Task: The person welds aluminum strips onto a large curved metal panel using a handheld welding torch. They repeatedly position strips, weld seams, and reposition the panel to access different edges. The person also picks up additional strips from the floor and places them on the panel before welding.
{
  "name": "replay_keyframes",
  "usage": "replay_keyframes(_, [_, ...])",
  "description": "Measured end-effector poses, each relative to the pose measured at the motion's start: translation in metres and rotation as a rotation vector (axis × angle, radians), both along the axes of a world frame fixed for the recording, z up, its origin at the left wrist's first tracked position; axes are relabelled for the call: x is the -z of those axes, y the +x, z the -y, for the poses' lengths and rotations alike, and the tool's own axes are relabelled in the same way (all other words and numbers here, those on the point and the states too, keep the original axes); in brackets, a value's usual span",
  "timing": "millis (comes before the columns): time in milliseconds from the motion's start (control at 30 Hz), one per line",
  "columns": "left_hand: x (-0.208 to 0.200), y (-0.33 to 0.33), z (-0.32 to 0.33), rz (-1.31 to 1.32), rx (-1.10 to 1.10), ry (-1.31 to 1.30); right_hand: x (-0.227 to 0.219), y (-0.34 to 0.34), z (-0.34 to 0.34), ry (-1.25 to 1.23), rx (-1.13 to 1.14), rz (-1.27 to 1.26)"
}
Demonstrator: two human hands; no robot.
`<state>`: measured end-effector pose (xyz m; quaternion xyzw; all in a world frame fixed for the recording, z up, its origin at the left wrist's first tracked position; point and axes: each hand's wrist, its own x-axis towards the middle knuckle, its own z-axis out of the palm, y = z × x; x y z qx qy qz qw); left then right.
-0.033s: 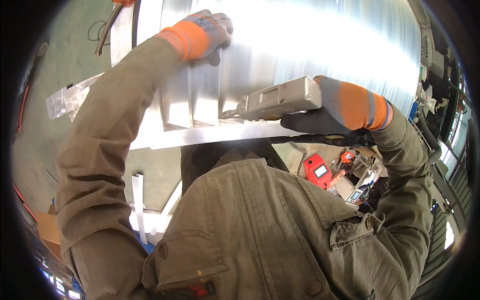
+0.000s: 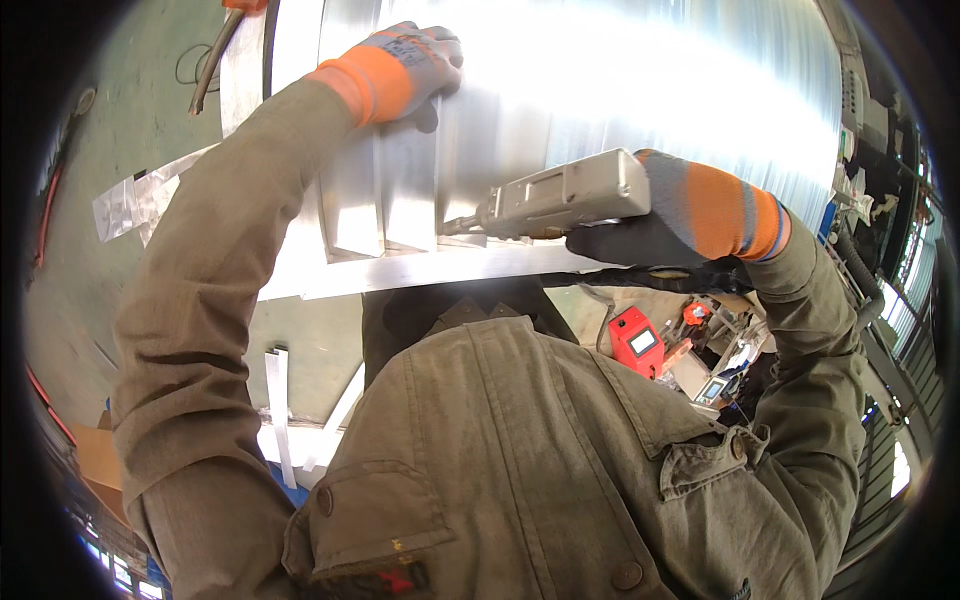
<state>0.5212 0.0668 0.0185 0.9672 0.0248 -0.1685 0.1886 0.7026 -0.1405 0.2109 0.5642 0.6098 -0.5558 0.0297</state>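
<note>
1. Grey metal hand tool (image 2: 570, 195), block-bodied, with a narrow nose: held at its rear end by the right hand (image 2: 700, 208). Grip closed around the tool; some fingers are hidden. Nose pointed left of the grip, at the near end of a panel rib; whether contact is made cannot be told.

2. Handling, as judged: fairly heavy and rigid, smooth-cased, not fragile. Best taken by the rear, where it is now held; the body could be steadied from below, with the nose kept clear of fingers.

3. Ribbed metal panel (image 2: 545, 120), silvery, glare-washed: spread left of and beyond the grip. Judged stiff along the ribs, slippery, sharp at the edges; better pressed flat-handed than pinched.

4. Left hand (image 2: 410, 72), gloved in orange and grey: laid on the panel, left of and beyond the grip. Fingers bent; whether anything is pinched cannot be seen.

5. Flat metal strip (image 2: 430, 270): set along the panel's near edge, left of and nearer the body than the grip. Judged light and flexible.

6. Red machine (image 2: 637, 342) with a pale screen: placed bodyward of the grip, lower down.
</note>
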Motion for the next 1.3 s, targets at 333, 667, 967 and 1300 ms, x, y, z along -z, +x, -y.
replay_keyframes(333, [-0.029, 0.009, 0.014, -0.109, -0.167, 0.212, 0.001, 0.016, 0.04, -0.039, 0.11, -0.078])
replay_keyframes(667, [0.001, -0.16, 0.028, 0.495, -0.874, 0.07, -0.005, -0.014, 0.079, 0.074, 0.223, -0.22])
replay_keyframes(967, [0.003, -0.284, 0.228, 0.132, -1.074, 0.168, -0.007, -0.023, 0.099, -0.128, 0.475, -0.178])
replay_keyframes(1300, [0.016, -0.225, 0.296, -0.055, -1.198, 0.23, -0.006, -0.022, 0.103, -0.11, 0.477, -0.137])
